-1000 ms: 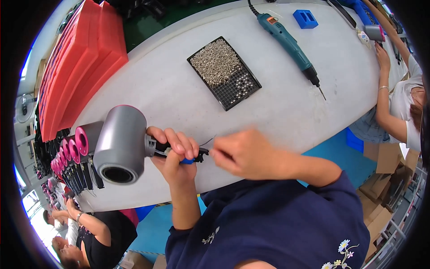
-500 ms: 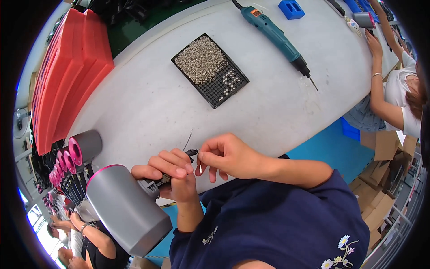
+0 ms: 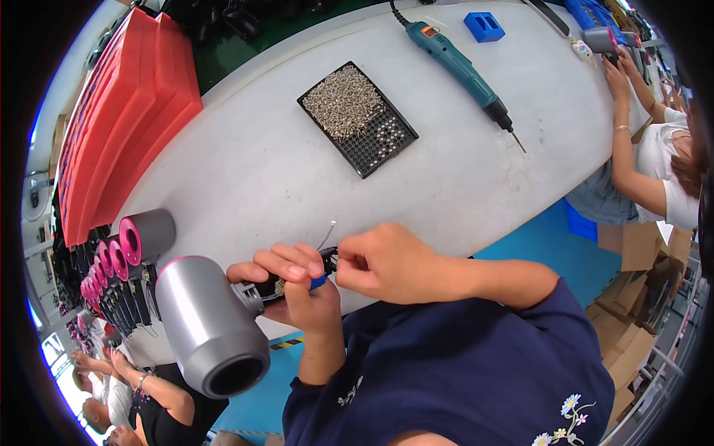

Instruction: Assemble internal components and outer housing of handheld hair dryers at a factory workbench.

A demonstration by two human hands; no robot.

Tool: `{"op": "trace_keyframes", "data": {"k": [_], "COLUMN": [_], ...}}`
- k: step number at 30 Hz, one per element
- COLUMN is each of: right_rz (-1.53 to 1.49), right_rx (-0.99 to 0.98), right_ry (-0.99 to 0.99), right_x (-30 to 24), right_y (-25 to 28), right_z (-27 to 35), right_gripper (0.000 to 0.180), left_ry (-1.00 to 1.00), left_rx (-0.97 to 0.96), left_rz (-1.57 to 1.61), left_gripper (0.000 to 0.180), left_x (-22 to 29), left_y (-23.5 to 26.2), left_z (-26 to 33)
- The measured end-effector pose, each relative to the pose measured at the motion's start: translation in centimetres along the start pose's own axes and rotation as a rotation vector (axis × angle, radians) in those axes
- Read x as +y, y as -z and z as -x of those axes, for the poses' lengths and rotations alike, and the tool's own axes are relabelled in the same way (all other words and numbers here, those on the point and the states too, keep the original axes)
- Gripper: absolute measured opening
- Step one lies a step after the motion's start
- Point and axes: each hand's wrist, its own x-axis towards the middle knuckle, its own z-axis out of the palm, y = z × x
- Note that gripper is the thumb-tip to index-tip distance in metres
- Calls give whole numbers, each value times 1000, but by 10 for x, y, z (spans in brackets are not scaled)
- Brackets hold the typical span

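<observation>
A grey hair dryer (image 3: 212, 320) with a pink rim hangs over the table's near edge, its round dark opening toward me. My left hand (image 3: 301, 279) is closed round its black handle, part of whose inside lies exposed. Under the left fingers a small blue piece (image 3: 318, 282) peeks out. From the handle's end rises a thin pale wire (image 3: 327, 234) with a light tip. My right hand (image 3: 387, 264) is pinched at that same end, against a black part (image 3: 329, 256); whatever its fingertips hold is hidden.
A black perforated tray (image 3: 364, 152) of small metal screws lies mid-table. Beyond it are a teal electric screwdriver (image 3: 461, 67) and a blue block (image 3: 483, 27). Red foam (image 3: 130, 111) stands left, above a row of hair dryers (image 3: 149, 234). Co-workers sit at both sides.
The hair dryer has turned in my left hand, so its opening now shows. The blue piece has come into sight. My right fingers have curled in, and the small white connector beneath them is hidden.
</observation>
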Motion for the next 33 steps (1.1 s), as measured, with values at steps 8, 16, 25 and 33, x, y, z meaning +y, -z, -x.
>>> {"op": "trace_keyframes", "data": {"k": [8, 16, 25, 33], "right_rz": [222, -675, 407, -915], "right_rx": [257, -249, -97, -625], "right_ry": [149, -565, 694, 2], "right_x": [-8, -6, -5, 38], "right_y": [2, 4, 43, 6], "right_z": [3, -3, -5, -23], "right_gripper": [19, 21, 17, 13], "left_ry": [-160, -139, 818, 883], "left_rx": [-63, -42, 227, 47], "left_rz": [-61, -33, 676, 1142], "left_gripper": [40, 39, 18, 21], "left_x": [-1, 7, 37, 9], "left_y": [5, 1, 18, 25], "left_z": [4, 6, -18, -18]}}
